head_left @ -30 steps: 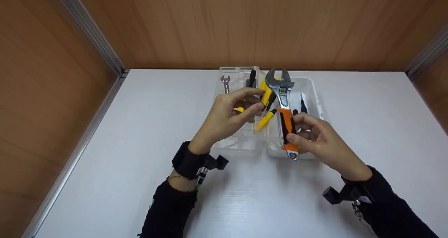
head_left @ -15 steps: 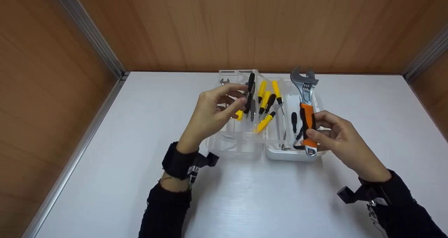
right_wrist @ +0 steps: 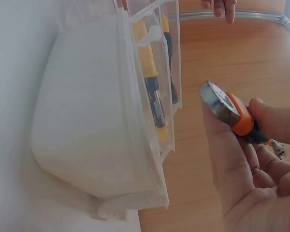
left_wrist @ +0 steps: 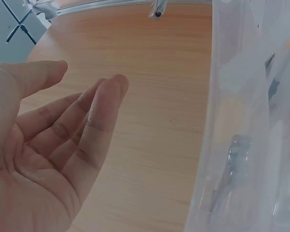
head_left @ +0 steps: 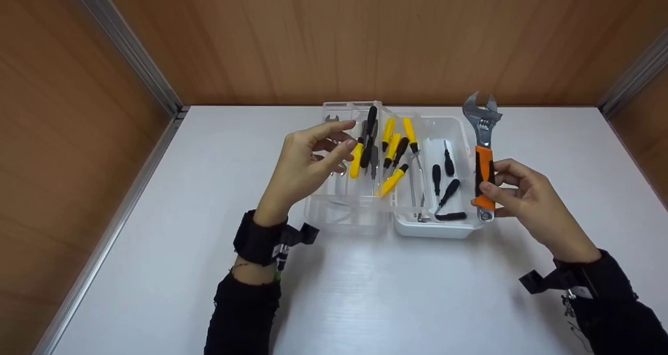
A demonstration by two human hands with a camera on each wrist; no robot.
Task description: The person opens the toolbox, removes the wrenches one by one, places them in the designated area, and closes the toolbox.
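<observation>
- The right hand [head_left: 522, 196] pinches the orange grip of the adjustable wrench [head_left: 484, 151] between thumb and fingers, holding it upright just beside the right wall of the white tray [head_left: 429, 228], off the desk.
- Judged risk: the pinch sits low on the handle while the heavy steel jaw end stands high, so the wrench could tip or slip and knock the tray.
- The left hand [head_left: 308, 159] hovers with fingers loosely spread and nothing in it, above the clear organiser [head_left: 334, 214], near the yellow and black screwdrivers [head_left: 389, 156]; a careless dip could nudge them.
- The tray and organiser stand touching, near the desk's far edge.
- The desk [head_left: 365, 292] is plain white; wood-look panels [head_left: 334, 36] with metal corner strips wall it on 3 sides.
</observation>
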